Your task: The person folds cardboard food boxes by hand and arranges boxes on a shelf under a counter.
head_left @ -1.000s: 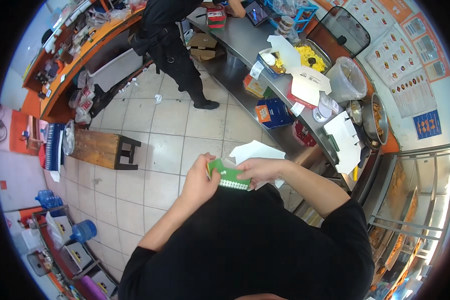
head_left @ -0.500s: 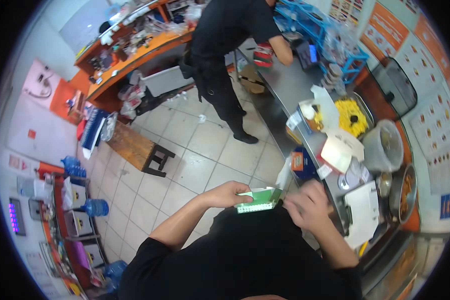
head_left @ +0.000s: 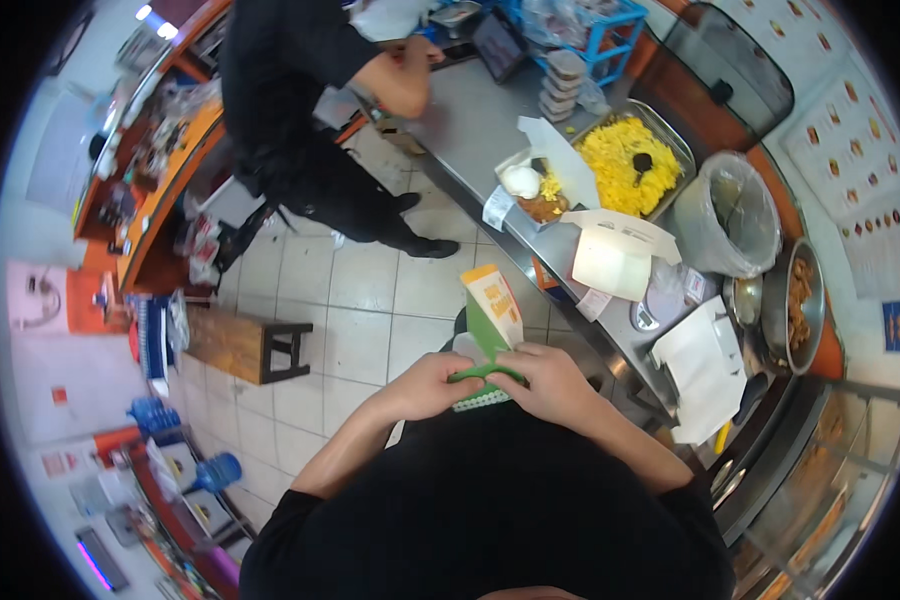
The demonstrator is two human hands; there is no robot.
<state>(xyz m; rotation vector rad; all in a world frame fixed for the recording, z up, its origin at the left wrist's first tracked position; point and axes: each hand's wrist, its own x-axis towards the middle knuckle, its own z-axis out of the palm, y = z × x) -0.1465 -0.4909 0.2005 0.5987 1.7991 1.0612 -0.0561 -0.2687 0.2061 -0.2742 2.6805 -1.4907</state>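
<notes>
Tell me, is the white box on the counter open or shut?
Open: the white box has its lid lifted, showing the bare inside.

The floor point(head_left: 370, 300) is laid with pale square tiles with dark grout lines. A low wooden bench with dark legs point(head_left: 242, 347) stands on it at the left. A long stainless-steel counter point(head_left: 475, 130) runs along the right side, backed by an orange wall hung with pale picture posters point(head_left: 850, 130). At the upper left, an orange-topped counter point(head_left: 165, 180) crowded with small items curves away. Blue plastic water jugs point(head_left: 215, 470) sit near the lower-left wall. Bright ceiling lights point(head_left: 155, 20) glare at the top left.
</notes>
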